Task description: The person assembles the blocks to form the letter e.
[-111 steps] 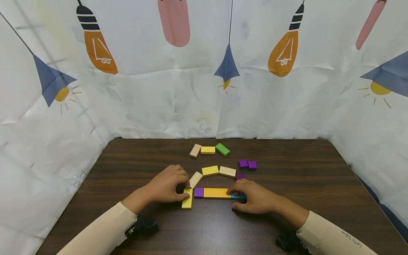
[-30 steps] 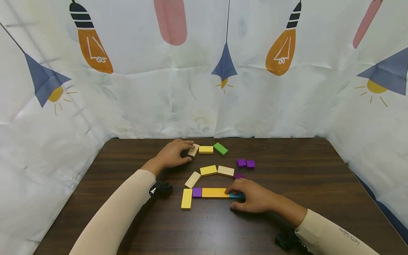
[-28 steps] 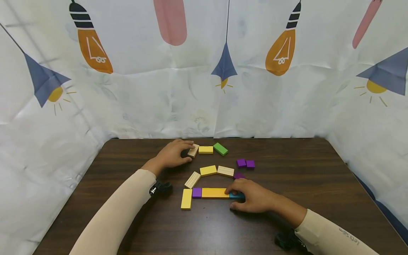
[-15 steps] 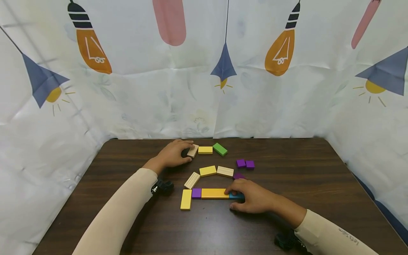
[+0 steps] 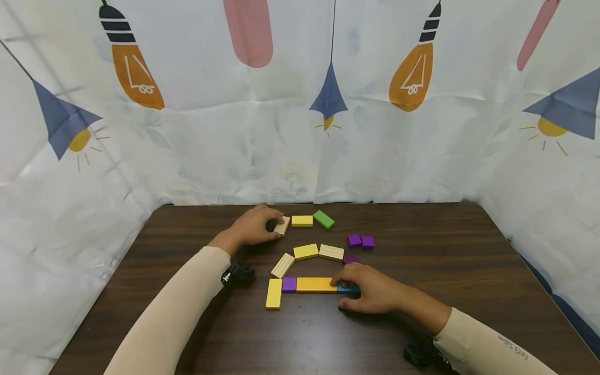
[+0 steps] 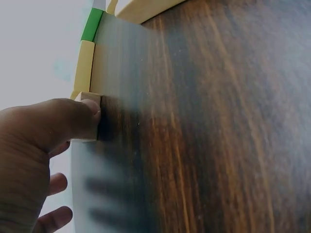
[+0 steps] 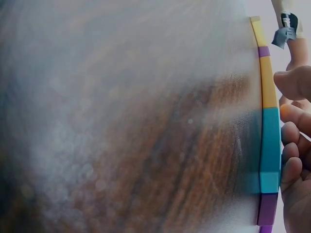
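At the back left of the table, my left hand [image 5: 255,225] pinches a plain wooden block [image 5: 282,226] between thumb and fingers. In the left wrist view, the thumb lies over that wooden block [image 6: 90,127], near a yellow block [image 6: 84,65]. My right hand [image 5: 375,289] rests loosely over a blue block [image 5: 347,288], the index fingertip where it meets an orange block [image 5: 316,285]. The right wrist view shows the teal-blue block [image 7: 270,141] beside relaxed fingers, the thumb apart from it. A small purple block [image 5: 289,285] and a yellow block [image 5: 274,294] continue the row leftward.
An arc of a ridged wooden block [image 5: 283,265], a yellow block [image 5: 305,251], another wooden block [image 5: 331,252] and a partly hidden purple block [image 5: 350,258] lies behind the row. Farther back are a green block [image 5: 324,219] and two purple blocks [image 5: 354,240]. A printed cloth [image 5: 215,151] hangs behind.
My left hand has left the yellow block in front and reached to the back-left wooden block, which has just shifted slightly left and nearer. The right hand stays in place.
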